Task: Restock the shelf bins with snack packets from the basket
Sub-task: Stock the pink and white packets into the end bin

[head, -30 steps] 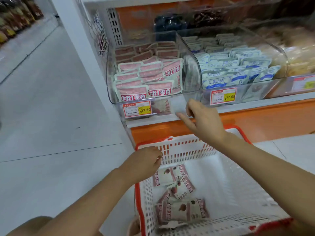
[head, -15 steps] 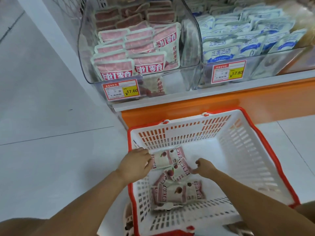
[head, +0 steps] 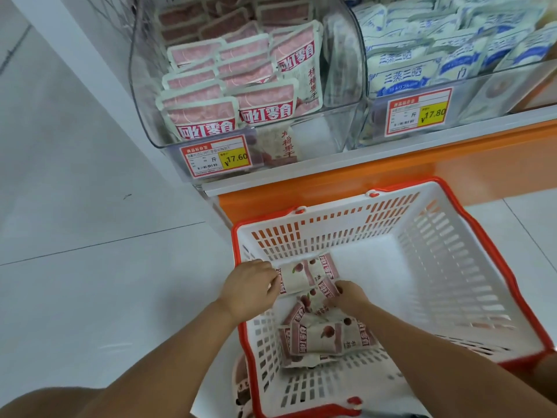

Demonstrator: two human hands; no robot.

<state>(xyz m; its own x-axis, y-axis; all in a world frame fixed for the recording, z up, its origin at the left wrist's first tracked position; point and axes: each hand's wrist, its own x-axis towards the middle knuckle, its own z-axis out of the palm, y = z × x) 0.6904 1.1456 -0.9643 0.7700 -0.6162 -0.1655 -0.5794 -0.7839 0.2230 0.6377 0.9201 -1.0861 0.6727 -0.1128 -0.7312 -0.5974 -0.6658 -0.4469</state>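
The floor (head: 90,267) is pale shop tile, and a white basket (head: 452,251) with a red rim sits low in front of the orange shelf (head: 376,173).

Both bare arms reach down into the basket. A second ago the right hand (head: 351,297) was up by the front of the shelf bins. The left hand (head: 250,286) was only at the basket's rim. Now both hands are down on the snack packets (head: 316,339), which lie in a small heap at the left side of the basket floor.

The left hand's fingers are bent and pinch the edge of the top packet (head: 294,277). The right hand's fingers curl down onto the middle packet (head: 325,289) just beside it. It looks like a pinch too, but the fingertips are partly hidden.

Farther up, the pink bin (head: 144,95) is clear plastic and holds rows of matching pink packets behind a yellow price tag (head: 215,156). There is a bare spot at its front right. The blue bin (head: 422,64) next to it looks full.

So I think one trip to the shelf is over and a new grab has begun. These packets should go up into the pink bin next, and some will still be left in the basket.
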